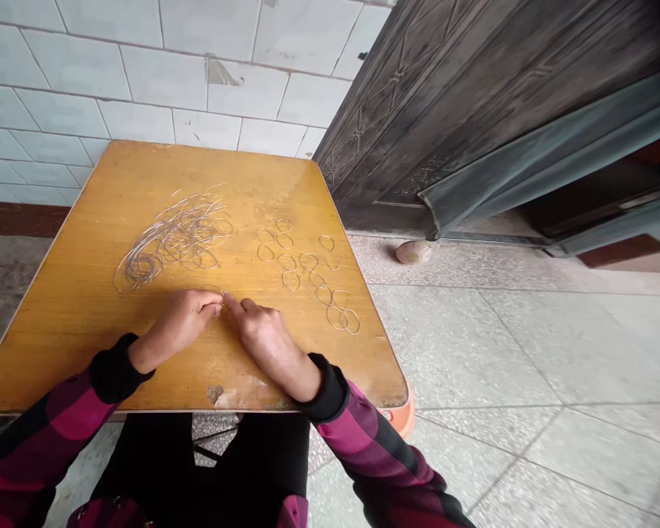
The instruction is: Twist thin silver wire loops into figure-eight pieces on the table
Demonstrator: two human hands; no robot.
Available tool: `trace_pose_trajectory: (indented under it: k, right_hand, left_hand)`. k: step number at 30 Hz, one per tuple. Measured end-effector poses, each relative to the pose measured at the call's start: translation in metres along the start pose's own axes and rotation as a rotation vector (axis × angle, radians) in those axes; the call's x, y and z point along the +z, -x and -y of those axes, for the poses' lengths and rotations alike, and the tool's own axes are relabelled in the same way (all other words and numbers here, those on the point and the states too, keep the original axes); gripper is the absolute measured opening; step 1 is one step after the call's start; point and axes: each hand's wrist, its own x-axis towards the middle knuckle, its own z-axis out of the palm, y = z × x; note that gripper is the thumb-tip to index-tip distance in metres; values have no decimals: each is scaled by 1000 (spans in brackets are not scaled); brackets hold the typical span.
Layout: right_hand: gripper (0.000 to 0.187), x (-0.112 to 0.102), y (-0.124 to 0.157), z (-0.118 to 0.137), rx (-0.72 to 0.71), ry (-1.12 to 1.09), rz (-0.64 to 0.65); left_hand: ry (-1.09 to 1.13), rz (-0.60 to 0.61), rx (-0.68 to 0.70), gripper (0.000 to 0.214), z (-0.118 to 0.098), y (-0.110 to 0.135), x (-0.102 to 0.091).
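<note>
"Because so little of it shows, can you make out the piece of wire [223, 295] being handled?"

"Barely: it is thin and pale, only a short glint. Its full shape I can't tell."

"Where is it?"

"Over the tabletop [60, 330], about midway between the left and right edges, nearer the front edge than the back."

"And the hands?"

"The left hand [179, 319] pinches it between thumb and forefinger. The right hand [272, 337] meets it with its index fingertip; whether its thumb grips too, I can't tell."

"What else is made of wire?"

"Left of the middle lies a wire bundle [170, 235], silvery, coiled tightly at the end nearer the left edge and fanning into loose strands toward the back edge. On the right half are wire rings [345, 314], slender and roundish, some touching or overlapping, strewn in a slanting band that leads toward the front right corner."
</note>
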Motion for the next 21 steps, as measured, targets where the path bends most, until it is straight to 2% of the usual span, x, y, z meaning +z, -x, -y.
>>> trace_pose_trajectory:
  k: [6, 12, 16, 21]
  right_hand:
    - [40, -7, 0, 6, 38, 31, 65]
    - [36, -6, 0, 11, 60, 56, 57]
    - [30, -3, -1, 8, 44, 33, 16]
    - [22, 7, -3, 1, 29, -3, -103]
  left_hand:
    - [-61, 57, 62, 25, 0, -1, 0]
    - [-112, 92, 26, 24, -1, -2, 2]
    - [-143, 91, 22, 23, 1, -2, 4]
    - [-108, 44, 32, 24, 5, -2, 3]
